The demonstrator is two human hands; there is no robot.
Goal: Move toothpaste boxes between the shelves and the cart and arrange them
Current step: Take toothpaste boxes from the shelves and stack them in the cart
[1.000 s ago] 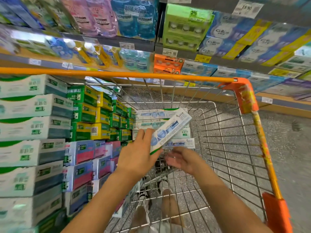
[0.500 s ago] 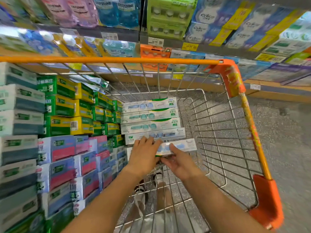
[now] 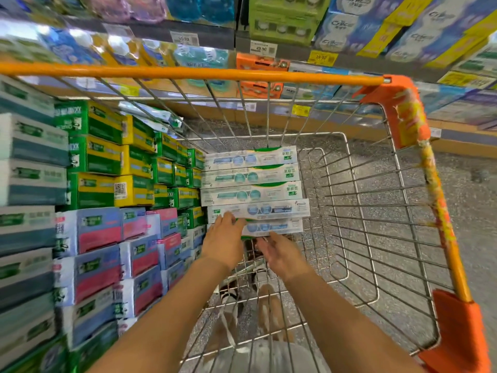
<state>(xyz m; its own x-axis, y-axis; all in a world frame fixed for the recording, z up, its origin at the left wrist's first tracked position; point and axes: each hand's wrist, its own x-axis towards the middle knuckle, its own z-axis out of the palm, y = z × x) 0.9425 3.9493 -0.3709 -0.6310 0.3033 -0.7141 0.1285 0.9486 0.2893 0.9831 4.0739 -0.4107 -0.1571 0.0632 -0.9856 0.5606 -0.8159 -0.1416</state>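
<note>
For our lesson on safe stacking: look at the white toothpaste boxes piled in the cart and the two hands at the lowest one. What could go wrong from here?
1. The lowest box sits out of line under the white stack; left so, the pile may lean or slide.
2. The left hand rests against the stack, so a careless nudge could shift the upper boxes.
3. The right hand is open and grips nothing, so a slipping box might not be caught.

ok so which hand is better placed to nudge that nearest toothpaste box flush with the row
Left. The left hand already has its fingers resting on the nearest toothpaste box, at its left end. The right hand sits open just below the box, apparently not touching it.
</note>
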